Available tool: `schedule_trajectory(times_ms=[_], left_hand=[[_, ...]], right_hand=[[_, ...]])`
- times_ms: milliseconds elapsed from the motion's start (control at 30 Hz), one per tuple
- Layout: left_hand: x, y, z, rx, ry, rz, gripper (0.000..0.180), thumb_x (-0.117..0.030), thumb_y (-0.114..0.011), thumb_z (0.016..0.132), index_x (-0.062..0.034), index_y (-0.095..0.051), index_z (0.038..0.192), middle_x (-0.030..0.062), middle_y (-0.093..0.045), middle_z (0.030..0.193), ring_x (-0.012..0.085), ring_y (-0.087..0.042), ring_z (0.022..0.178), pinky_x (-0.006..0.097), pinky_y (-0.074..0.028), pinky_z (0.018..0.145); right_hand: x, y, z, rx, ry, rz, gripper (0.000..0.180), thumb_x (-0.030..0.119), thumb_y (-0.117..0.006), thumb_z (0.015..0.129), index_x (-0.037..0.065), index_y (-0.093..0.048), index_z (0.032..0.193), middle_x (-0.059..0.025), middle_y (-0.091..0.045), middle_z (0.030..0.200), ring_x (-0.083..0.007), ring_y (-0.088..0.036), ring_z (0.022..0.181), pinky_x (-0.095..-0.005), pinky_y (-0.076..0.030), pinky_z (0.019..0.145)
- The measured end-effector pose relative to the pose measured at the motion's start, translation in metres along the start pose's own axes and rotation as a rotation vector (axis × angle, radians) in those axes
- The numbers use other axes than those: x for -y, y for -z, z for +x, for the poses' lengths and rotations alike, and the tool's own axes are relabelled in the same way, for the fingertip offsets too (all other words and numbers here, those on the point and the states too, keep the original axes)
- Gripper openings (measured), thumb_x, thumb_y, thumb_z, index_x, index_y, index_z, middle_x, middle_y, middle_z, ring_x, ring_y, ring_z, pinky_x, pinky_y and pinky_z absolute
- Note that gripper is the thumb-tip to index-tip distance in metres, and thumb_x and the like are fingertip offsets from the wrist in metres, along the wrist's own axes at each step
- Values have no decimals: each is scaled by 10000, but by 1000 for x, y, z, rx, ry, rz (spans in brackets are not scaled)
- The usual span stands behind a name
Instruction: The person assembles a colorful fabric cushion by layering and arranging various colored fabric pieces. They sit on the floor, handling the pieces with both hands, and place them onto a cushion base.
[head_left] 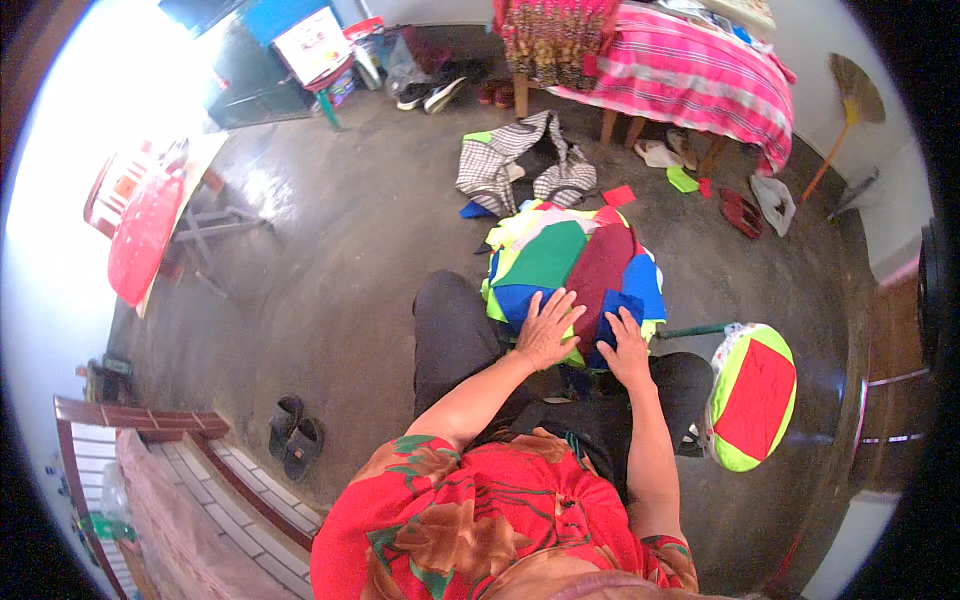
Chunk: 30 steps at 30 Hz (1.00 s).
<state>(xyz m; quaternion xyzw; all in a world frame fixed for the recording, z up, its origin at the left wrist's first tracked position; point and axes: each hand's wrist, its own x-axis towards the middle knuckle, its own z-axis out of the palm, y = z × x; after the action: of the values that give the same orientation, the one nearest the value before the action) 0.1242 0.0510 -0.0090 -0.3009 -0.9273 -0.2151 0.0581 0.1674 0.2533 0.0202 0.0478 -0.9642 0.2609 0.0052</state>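
Observation:
A round patchwork cover (545, 255) in green, maroon, blue, red, white and neon yellow lies in front of my knees. What supports it is hidden beneath the cloth. My left hand (546, 330) rests flat on its near edge, fingers spread over blue and maroon patches. Pressed on the near right edge is my right hand (626, 348), with the fingers extended by a dark blue piece (617, 312). Neither hand grips anything that I can see. Just beyond the cover sits a heap of black-and-white checked cloth (487, 175), and a red scrap (619, 196) lies beside it.
To my right stands a round seat (755, 400) with a red and neon-yellow cover. Dark slippers (296, 438) lie on the floor at left, near a brown-framed bench (215, 480). Ahead is a table with a pink striped cloth (690, 75); a broom (850, 100) leans beyond it.

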Motion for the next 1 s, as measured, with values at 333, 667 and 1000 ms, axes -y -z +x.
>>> schedule_trajectory(times_ms=[333,667,1000], left_hand=[[-3,0,1,-24,-20,-15,639,-323,-675,775,-162,-440,1347,107,-350,1447,292,-274,1370,560,-170,1097],[-3,-3,1,4,-7,-1,618,-350,-642,809,-165,-430,1359,105,-327,1460,283,-256,1378,557,-156,1104],[-3,-1,2,9,-15,16,618,-355,-637,808,-169,-428,1360,107,-326,1461,283,-243,1382,555,-152,1105]], right_hand=[[-4,-1,-4,38,-61,30,602,227,-670,808,153,-436,1358,-126,-321,1468,-327,-321,1335,-507,-323,1037],[-2,3,-5,52,-73,32,582,210,-655,832,160,-426,1364,-131,-315,1468,-323,-314,1342,-491,-322,1044],[-6,-3,-4,-9,-45,13,582,236,-674,798,168,-458,1334,-125,-366,1430,-322,-357,1306,-519,-366,996]])
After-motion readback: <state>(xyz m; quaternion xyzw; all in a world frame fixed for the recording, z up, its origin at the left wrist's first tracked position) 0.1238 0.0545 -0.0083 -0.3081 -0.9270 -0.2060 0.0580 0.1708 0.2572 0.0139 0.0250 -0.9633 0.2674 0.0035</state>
